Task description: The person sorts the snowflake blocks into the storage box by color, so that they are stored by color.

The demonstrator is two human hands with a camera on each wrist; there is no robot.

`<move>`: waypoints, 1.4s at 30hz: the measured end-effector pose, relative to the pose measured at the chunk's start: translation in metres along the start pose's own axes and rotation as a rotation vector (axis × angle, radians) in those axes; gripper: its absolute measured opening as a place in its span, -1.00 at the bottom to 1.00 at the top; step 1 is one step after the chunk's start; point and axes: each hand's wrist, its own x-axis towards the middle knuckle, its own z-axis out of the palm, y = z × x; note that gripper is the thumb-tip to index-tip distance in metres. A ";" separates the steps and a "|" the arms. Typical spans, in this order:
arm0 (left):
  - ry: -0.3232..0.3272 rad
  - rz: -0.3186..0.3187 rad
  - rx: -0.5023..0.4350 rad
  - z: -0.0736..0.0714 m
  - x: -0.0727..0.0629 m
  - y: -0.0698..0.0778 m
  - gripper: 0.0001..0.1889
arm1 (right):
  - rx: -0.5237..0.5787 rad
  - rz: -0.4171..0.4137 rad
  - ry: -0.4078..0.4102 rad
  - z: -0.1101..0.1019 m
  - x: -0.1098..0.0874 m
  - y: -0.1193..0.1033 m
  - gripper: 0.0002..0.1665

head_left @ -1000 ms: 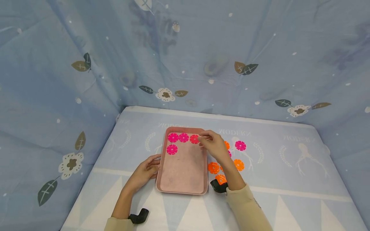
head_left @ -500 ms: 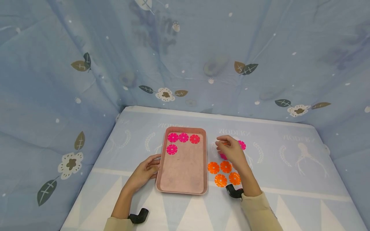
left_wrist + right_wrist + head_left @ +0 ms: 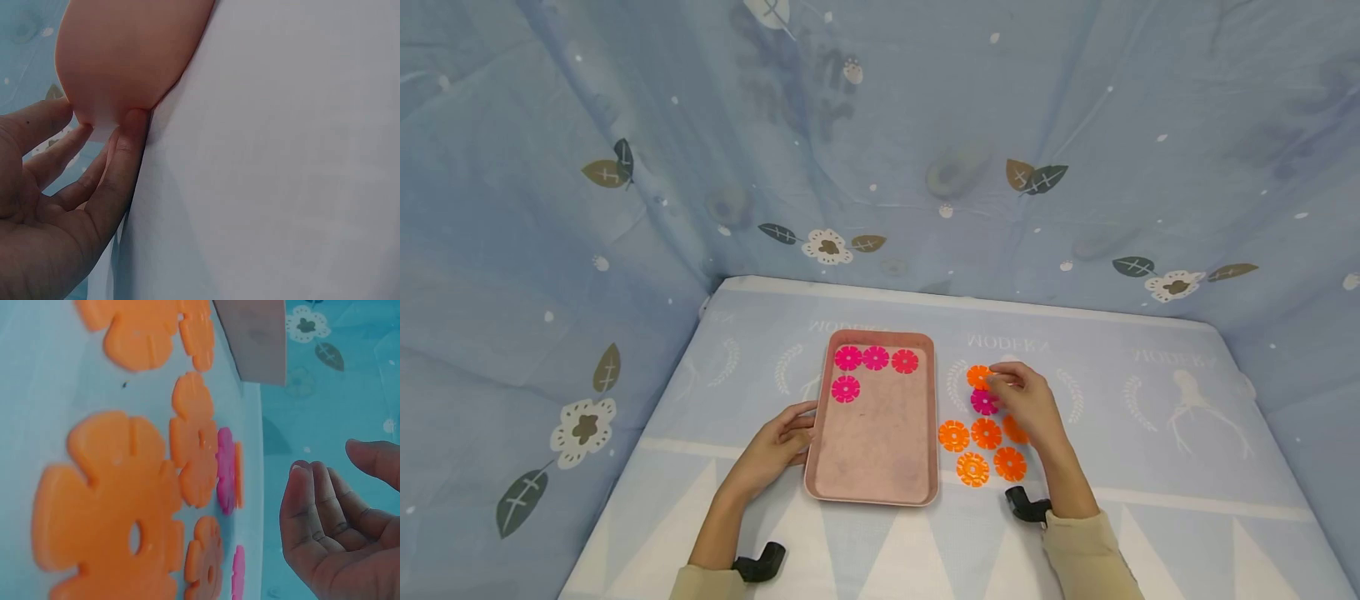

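My left hand (image 3: pixel 778 437) rests at the left edge of a pink tray (image 3: pixel 872 458); in the left wrist view its fingertips touch the outer wall. In the tray lie several slotted plastic discs: a magenta disc (image 3: pixel 846 389) sits below a row of two more magenta and a red disc (image 3: pixel 905 361). My right hand (image 3: pixel 1030 408) hovers over the loose discs right of the tray, fingertips beside an orange disc (image 3: pixel 979 377) and above a magenta disc (image 3: pixel 983 402). In the right wrist view, nothing sits between its parted thumb and fingers (image 3: pixel 297 500).
More orange discs (image 3: pixel 973 469) lie by the tray's right side, one partly behind my right hand. Black angular pieces (image 3: pixel 762 562) sit at both wrists. Blue patterned cloth (image 3: pixel 880 167) hangs behind the cloth-covered table (image 3: pixel 1150 417).
My right hand has left the red disc in the tray and moved right, over the loose discs. It now covers the far-right magenta disc. The left hand and tray have not moved.
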 end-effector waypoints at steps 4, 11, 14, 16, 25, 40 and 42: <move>0.003 0.002 -0.001 0.000 0.000 0.000 -0.48 | -0.017 0.008 0.017 -0.001 0.001 0.006 -0.53; 0.003 0.002 -0.004 0.000 0.000 0.000 -0.48 | -0.092 0.035 0.019 -0.003 0.003 0.012 -0.53; 0.003 0.003 -0.006 0.000 -0.001 0.000 -0.48 | -0.174 0.052 0.004 -0.002 0.004 0.014 -0.51; 0.004 0.003 -0.005 0.000 -0.001 0.001 -0.48 | -0.225 0.068 -0.009 -0.002 0.005 0.016 -0.50; 0.002 0.006 -0.006 -0.001 -0.002 0.001 -0.48 | -0.402 0.017 -0.035 0.002 0.009 0.024 -0.43; 0.012 -0.002 0.002 0.000 -0.002 0.002 -0.49 | -0.419 0.054 -0.060 0.003 0.009 0.020 -0.52; 0.013 -0.003 0.001 0.001 -0.001 0.001 -0.49 | -0.393 0.069 -0.062 0.001 0.009 0.019 -0.58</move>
